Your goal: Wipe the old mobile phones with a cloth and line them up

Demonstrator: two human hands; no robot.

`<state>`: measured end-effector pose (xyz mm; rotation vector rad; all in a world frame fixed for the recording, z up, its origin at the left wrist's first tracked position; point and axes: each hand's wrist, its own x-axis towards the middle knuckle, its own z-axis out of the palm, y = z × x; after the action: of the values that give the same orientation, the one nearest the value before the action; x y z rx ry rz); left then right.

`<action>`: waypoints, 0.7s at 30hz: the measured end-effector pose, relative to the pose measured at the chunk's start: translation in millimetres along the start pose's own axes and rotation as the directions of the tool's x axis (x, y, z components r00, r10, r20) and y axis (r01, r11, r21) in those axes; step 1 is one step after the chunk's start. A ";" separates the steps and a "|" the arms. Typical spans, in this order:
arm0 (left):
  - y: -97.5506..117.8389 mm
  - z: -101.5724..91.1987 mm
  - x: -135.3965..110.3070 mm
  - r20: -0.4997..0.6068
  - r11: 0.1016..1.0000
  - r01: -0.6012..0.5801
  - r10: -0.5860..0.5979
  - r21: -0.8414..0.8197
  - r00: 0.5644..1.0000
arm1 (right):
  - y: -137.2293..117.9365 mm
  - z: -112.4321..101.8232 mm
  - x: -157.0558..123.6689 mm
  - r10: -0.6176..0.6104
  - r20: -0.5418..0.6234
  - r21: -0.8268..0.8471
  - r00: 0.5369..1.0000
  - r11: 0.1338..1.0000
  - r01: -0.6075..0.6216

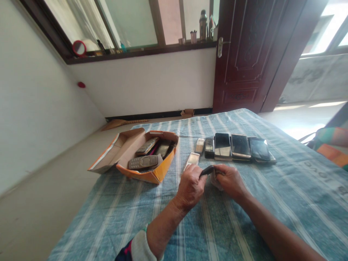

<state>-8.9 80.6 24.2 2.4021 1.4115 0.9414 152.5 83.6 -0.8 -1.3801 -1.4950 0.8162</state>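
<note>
My left hand (190,188) is closed round one end of a small dark phone (207,170), held just above the striped blue cloth (217,224). My right hand (230,180) is closed on a pale cloth or tissue (216,183) pressed against the same phone. Just beyond my left hand lies a white phone (192,159). Behind both hands a row of several phones (236,146) lies side by side, small keypad ones at the left and larger touchscreen ones at the right.
An orange cardboard box (152,175) with its lid open stands at the left, holding several old phones (144,161). A dark wooden door (244,54) and a window sill (136,52) with small items are behind. Colourful fabric (331,143) shows at the right edge.
</note>
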 end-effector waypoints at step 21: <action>3.9 -4.6 3.2 -0.048 0.992 0.027 -0.033 -0.121 0.998 | -25.1 -4.8 -1.6 0.257 0.030 0.623 0.966 0.751 -0.220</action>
<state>-7.9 80.6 31.0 2.2796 1.3617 1.0543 147.3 77.6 23.6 -1.0725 -0.8711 1.2853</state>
